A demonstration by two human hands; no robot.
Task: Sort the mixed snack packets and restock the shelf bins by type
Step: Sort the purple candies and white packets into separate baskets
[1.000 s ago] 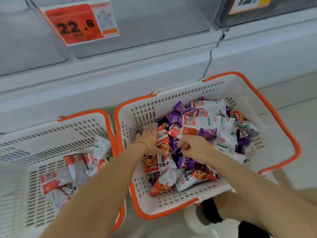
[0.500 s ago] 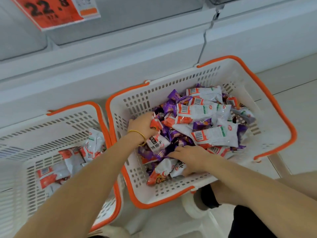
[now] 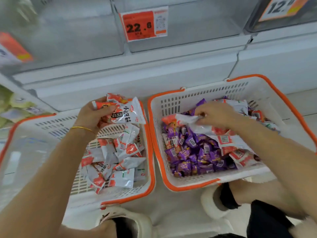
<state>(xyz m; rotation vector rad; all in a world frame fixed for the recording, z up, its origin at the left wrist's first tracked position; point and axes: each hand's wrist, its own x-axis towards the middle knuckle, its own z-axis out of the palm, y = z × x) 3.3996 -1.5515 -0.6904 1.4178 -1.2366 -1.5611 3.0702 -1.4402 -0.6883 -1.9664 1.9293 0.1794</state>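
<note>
Orange-and-white foil snack packets (image 3: 123,112): bunch gripped in my left hand (image 3: 92,115) over left white plastic basket (image 3: 149,152), for dropping; right hand (image 3: 214,114) pinches another white packet (image 3: 186,119) in mixed right basket (image 3: 171,103).

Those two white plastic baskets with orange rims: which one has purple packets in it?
The right white plastic basket, beneath the right hand, holds purple packets; the left basket shows only white-and-orange packets.

In the left basket (image 3: 42,127) I find the left half free; packets (image 3: 120,152) crowd its right. The right basket (image 3: 214,98) is heaped full, the rims (image 3: 151,143) just beside each other.
</note>
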